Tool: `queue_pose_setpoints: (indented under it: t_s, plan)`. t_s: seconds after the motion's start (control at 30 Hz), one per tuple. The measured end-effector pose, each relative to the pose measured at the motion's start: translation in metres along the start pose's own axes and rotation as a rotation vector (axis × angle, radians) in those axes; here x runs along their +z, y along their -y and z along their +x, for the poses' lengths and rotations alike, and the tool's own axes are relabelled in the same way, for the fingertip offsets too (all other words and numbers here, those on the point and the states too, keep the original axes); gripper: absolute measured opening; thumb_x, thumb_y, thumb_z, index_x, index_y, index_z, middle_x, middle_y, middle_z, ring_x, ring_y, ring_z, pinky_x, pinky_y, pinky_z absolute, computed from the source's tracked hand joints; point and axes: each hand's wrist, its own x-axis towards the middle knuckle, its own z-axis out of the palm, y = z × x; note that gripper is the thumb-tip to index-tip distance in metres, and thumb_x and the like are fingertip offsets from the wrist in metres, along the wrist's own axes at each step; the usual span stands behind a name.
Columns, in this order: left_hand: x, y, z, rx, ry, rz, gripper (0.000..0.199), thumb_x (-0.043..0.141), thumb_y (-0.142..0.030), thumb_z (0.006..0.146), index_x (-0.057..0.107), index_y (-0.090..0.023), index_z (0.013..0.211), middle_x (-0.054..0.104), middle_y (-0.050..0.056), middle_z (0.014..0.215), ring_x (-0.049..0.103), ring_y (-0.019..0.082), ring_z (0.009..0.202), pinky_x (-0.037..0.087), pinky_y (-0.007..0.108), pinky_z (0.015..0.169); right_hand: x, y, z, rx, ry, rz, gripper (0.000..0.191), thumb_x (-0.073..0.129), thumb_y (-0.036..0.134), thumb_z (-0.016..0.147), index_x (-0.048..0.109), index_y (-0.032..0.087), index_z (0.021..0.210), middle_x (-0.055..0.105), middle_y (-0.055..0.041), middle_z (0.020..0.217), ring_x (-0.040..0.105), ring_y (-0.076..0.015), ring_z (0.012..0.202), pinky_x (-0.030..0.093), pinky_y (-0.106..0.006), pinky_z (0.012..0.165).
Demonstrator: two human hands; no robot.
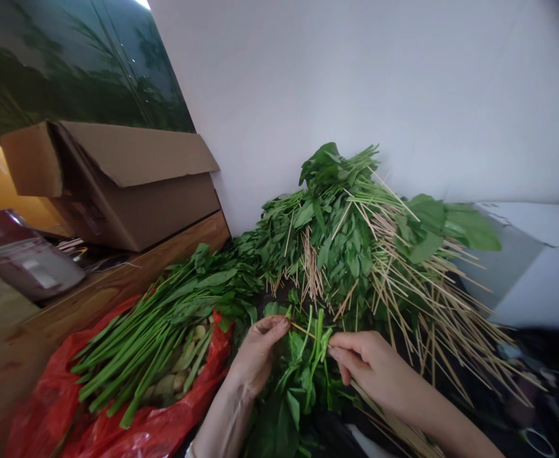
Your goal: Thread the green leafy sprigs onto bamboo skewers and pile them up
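Note:
Near the bottom centre, my left hand [260, 350] pinches the far end of a thin wooden skewer [304, 331] beside a green stem tip. On the other side, my right hand [368, 366] has its fingers closed round the skewer and the edge of some stems. Between the hands, several cut green stems [316, 343] stand upright against the skewer, with their leaves [284, 413] hanging below. Behind them is a large heap of leafy greens [346, 242] with many bare skewer ends [403, 299] sticking out to the right.
A red plastic bag [184, 420] at the left holds long-stemmed greens [136, 343] and pale cut pieces. Beyond it are a wooden ledge [184, 245], an open cardboard box [165, 210] and a container [35, 267]. A white box [547, 273] stands at the right, by the pale wall [379, 83].

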Motion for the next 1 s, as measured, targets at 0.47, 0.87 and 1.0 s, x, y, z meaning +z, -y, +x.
queue_pose_setpoints:
  t_s: [0.47, 0.87, 1.0]
  plan:
    - [-0.001, 0.021, 0.0, -0.037, 0.118, 0.049, 0.028, 0.091, -0.026, 0.049, 0.071, -0.015, 0.064, 0.064, -0.002, 0.062, 0.055, 0.008, 0.059, 0.042, 0.019, 0.064, 0.015, 0.001, 0.004, -0.019, -0.032, 0.007, 0.037, 0.039, 0.022, 0.093, 0.047, 0.019, 0.057, 0.053, 0.0035, 0.052, 0.046, -0.0093, 0.049, 0.031, -0.022, 0.052]
    - [-0.024, 0.003, 0.008, 0.133, 0.182, 0.334, 0.028, 0.075, -0.041, 0.073, 0.075, -0.017, 0.088, 0.072, 0.005, 0.089, 0.061, 0.015, 0.081, 0.044, 0.023, 0.075, -0.063, 0.001, -0.02, 0.078, 0.292, 0.141, 0.033, 0.049, 0.038, 0.09, 0.056, 0.018, 0.064, 0.057, 0.0022, 0.057, 0.042, -0.0067, 0.047, 0.031, -0.019, 0.045]
    - [-0.027, 0.018, 0.009, 0.202, 0.362, 0.653, 0.016, 0.071, -0.029, 0.076, 0.075, -0.017, 0.086, 0.073, 0.004, 0.085, 0.062, 0.016, 0.08, 0.045, 0.025, 0.077, -0.071, -0.019, -0.029, 0.014, 0.315, 0.27, 0.04, 0.054, 0.051, 0.086, 0.065, 0.017, 0.07, 0.053, 0.0024, 0.052, 0.043, -0.007, 0.045, 0.03, -0.017, 0.042]
